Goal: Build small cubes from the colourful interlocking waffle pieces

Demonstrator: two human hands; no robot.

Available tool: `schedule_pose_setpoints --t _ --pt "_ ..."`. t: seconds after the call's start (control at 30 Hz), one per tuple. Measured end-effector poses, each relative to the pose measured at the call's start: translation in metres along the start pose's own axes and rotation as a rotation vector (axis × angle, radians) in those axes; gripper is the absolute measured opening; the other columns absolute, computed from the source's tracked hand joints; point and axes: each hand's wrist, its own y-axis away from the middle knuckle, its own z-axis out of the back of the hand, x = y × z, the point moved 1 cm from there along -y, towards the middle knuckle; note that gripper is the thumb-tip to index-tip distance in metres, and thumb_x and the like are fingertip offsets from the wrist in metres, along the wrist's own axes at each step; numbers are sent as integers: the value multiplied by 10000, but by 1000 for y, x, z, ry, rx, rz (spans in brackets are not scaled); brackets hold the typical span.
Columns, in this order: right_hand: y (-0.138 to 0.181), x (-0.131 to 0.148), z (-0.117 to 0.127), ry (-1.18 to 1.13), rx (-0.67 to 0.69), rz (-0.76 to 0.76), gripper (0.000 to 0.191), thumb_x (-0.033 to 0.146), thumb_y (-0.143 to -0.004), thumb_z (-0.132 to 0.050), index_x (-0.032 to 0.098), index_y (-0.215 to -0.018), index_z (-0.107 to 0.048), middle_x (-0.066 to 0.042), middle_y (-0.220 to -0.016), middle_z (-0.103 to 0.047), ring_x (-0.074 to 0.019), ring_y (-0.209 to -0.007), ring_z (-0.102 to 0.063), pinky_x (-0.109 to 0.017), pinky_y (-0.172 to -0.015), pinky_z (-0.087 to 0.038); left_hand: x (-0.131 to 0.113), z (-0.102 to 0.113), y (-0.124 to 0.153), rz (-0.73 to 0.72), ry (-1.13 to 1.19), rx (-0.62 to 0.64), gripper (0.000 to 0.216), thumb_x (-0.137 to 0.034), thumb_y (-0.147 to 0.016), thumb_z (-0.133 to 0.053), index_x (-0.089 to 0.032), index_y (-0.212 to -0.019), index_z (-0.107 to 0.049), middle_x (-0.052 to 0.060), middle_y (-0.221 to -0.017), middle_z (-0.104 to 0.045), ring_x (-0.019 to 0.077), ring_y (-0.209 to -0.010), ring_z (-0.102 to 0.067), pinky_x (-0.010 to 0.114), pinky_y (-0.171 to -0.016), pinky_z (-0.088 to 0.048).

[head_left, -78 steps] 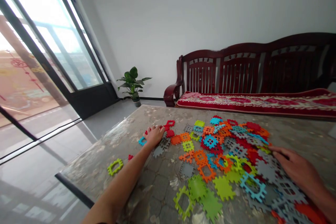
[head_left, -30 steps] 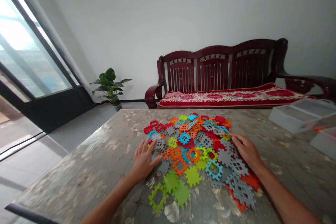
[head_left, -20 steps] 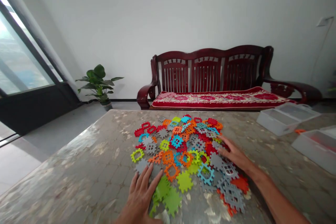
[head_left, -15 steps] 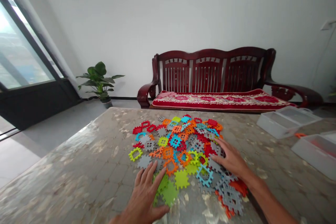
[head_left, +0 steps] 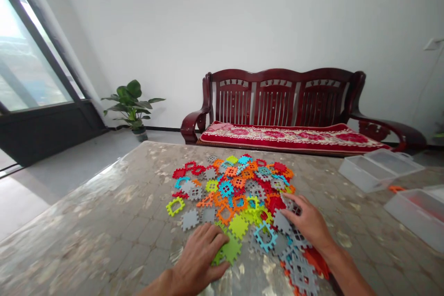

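left hand (head_left: 204,256) is lying half-curled over green pieces (head_left: 232,247), hold unclear, right hand (head_left: 308,222) is resting loosely spread on gray pieces (head_left: 281,223), apparently gripping nothing, both probably bracketing the heap (head_left: 238,226), stretching from near the table's (head_left: 121,212) far edge, against sliding apart.

- Recognizable as a home, probably a living room.
- Shown by a dark, slatted wooden bench (head_left: 274,103), spread with a red floral cover (head_left: 291,135), before a plain white wall (head_left: 194,23).
- Also marked by a leafy potted plant (head_left: 131,105) on the grey floor (head_left: 88,148), near dark-framed glazing (head_left: 34,74).
- Furnished in the foreground with a broad floral-patterned table (head_left: 93,212).
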Motion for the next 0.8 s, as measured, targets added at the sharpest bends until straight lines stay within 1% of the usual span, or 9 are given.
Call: schedule_pose_setpoints --t 0.13,0.27,0.33,0.43,0.53,0.63,0.7,0.73,0.8 --pt "0 7 2 -95 -27 -41 385 463 -758 -657 306 -1100 -733 -40 -1103 -732 -267 -983 -691 -376 -866 -547 -5 1 -14 132 66 -1 255 -235 -675 -680 -268 -918 -611 8 -918 -681 205 -881 -618 332 -766 -488" --pt "-5 29 3 -182 -49 -67 368 456 -727 -670 299 -1051 -752 -42 -1094 -749 -283 -1005 -691 -396 -909 -543 -9 9 -31 277 207 -8 195 -224 -683 -634 -256 -875 -630 10 -897 -703 198 -885 -642 321 -786 -495" --pt "-9 41 0 -237 -25 -67 376 456 -735 -662 290 -1060 -751 -45 -1113 -747 -287 -1026 -687 -412 -942 -533 -8 15 -44 313 297 -15 168 -241 -716 -618 -251 -882 -646 9 -902 -717 192 -895 -652 311 -810 -498" --pt "-13 52 -5 -344 77 -46 453 469 -775 -646 276 -1180 -707 -57 -1197 -721 -286 -1092 -667 -427 -984 -519 2 27 -72 338 394 -68 170 -313 -816 -564 -246 -923 -679 14 -939 -732 182 -898 -657 293 -832 -500" --pt "-16 51 -9 -433 172 27 525 491 -811 -641 264 -1285 -647 -82 -1314 -662 -292 -1206 -613 -453 -1052 -480 28 39 -109 347 377 -69 316 -407 -902 -478 -234 -1046 -700 25 -1050 -737 191 -981 -658 288 -903 -494" --pt "-24 37 -8 -392 139 98 466 515 -832 -623 272 -1226 -683 -90 -1352 -634 -299 -1274 -563 -485 -1114 -421 69 48 -147 409 164 17 519 -447 -996 -239 -239 -1211 -663 28 -1260 -689 195 -1170 -608 288 -1011 -447" --pt "-37 22 -6 -317 50 95 432 527 -836 -603 272 -1169 -706 -91 -1318 -650 -296 -1265 -566 -489 -1129 -400 99 50 -168 464 89 37 516 -519 -938 -410 -231 -1321 -604 72 -1394 -609 245 -1298 -527 332 -1099 -378" --pt "-46 14 -6 -282 1 81 436 533 -839 -587 267 -1164 -704 -93 -1302 -657 -292 -1253 -573 -486 -1127 -399 113 50 -177 505 56 41 598 -559 -884 -503 -221 -1374 -560 108 -1462 -546 290 -1354 -475 380 -1128 -346" --pt "-68 -5 -6 -214 -90 52 475 549 -843 -550 251 -1189 -681 -101 -1307 -649 -285 -1266 -559 -480 -1136 -380 136 47 -190 584 -1 60 778 -629 -795 -597 -193 -1432 -499 183 -1530 -450 403 -1420 -371 518 -1141 -298"
